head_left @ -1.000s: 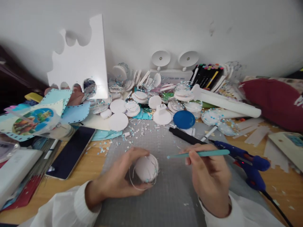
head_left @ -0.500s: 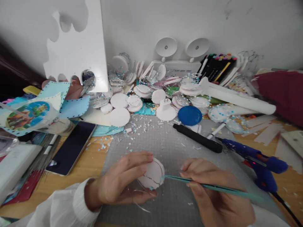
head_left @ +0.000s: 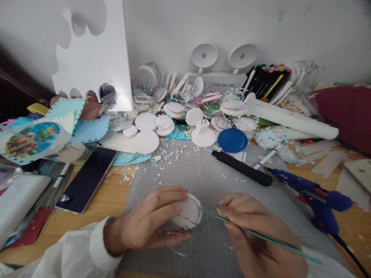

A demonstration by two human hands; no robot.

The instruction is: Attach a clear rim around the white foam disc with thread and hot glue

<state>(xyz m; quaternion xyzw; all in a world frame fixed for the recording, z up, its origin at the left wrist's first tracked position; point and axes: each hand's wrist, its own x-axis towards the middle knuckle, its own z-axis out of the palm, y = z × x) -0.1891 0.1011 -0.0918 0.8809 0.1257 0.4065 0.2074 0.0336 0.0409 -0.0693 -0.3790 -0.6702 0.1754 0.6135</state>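
Low over the grey cutting mat (head_left: 171,173), my left hand (head_left: 153,216) grips a round white foam disc (head_left: 189,210) between thumb and fingers. A thin dark line crosses the disc, and small blue pieces sit along its edge. Fine thread or wire trails below it. My right hand (head_left: 255,227) is closed around slim teal tweezers (head_left: 261,234), their tip at the disc's right edge by a blue piece. Whether the tip pinches that piece is too small to tell.
A blue glue gun (head_left: 313,193) with a red light lies right, its cord running forward. Behind the hands are a black cylindrical tool (head_left: 242,168), a blue lid (head_left: 232,140) and piled white discs (head_left: 146,142). A phone (head_left: 87,179) and a lidded cup (head_left: 37,139) stand left.
The tweezers' tip has shifted slightly up along the disc's right edge, and their back end has tilted down. My left hand still holds the disc in nearly the same place.
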